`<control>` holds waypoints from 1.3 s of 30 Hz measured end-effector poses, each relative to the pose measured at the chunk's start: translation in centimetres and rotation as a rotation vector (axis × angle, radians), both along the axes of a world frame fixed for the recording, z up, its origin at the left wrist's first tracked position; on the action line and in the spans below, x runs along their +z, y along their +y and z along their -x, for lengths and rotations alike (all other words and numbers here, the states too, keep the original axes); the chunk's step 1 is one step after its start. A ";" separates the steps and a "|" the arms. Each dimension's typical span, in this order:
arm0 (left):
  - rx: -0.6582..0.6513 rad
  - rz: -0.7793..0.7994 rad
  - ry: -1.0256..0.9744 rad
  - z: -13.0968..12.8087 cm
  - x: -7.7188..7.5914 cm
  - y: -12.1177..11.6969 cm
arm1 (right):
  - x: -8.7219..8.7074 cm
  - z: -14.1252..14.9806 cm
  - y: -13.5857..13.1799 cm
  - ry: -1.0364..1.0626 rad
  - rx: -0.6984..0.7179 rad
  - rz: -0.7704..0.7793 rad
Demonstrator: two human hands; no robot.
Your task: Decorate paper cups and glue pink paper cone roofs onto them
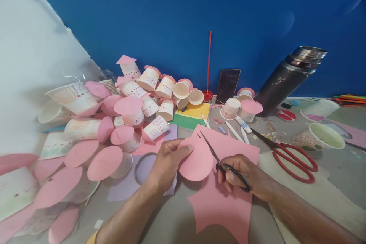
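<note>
Between the thumb and fingers of my left hand (168, 162) is a round pink paper disc (197, 164), held by its left edge. My right hand (237, 173) grips a pair of black-handled scissors (213, 150), its fingers in the loops. The scissor blades point up and to the left, beside the disc's upper right edge; whether they touch the paper I cannot tell. Under both lies a larger pink paper sheet (224, 206) with curved pieces cut out of its edge.
Many decorated paper cups (157, 127) with pink paper tops are heaped on the left. Red-handled scissors (294, 162) lie at right, near a green-lined cup (326, 137). A dark flask (286, 80) and a phone (228, 85) stand against the blue wall. Glue tube (243, 124) and markers lie between.
</note>
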State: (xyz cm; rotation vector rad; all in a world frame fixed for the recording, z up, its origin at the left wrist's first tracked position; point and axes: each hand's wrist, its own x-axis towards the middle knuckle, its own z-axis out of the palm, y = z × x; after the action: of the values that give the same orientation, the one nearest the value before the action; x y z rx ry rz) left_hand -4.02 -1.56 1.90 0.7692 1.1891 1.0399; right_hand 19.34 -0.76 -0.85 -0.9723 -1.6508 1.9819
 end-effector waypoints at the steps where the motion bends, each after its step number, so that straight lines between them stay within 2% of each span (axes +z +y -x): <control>1: -0.004 -0.003 0.003 0.0 0.0 -0.1 | 0.0 0.0 -0.1 0.006 0.003 0.007; 14: -0.129 -0.041 0.020 0.1 -0.3 -0.6 | 0.1 0.2 -0.3 0.004 0.010 -0.030; 31: -0.155 -0.032 0.067 0.6 -0.3 -0.4 | -1.2 -0.2 -0.3 -0.031 -0.024 0.000; 39: -0.216 -0.019 0.080 0.7 0.3 -0.3 | -0.5 -0.4 0.0 -0.023 0.035 -0.008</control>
State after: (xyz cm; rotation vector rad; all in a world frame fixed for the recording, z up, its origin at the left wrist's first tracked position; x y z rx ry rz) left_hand -4.70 -1.91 2.23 0.9398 1.1372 0.8494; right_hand 19.74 -0.77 -1.34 -0.9735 -1.6982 1.9918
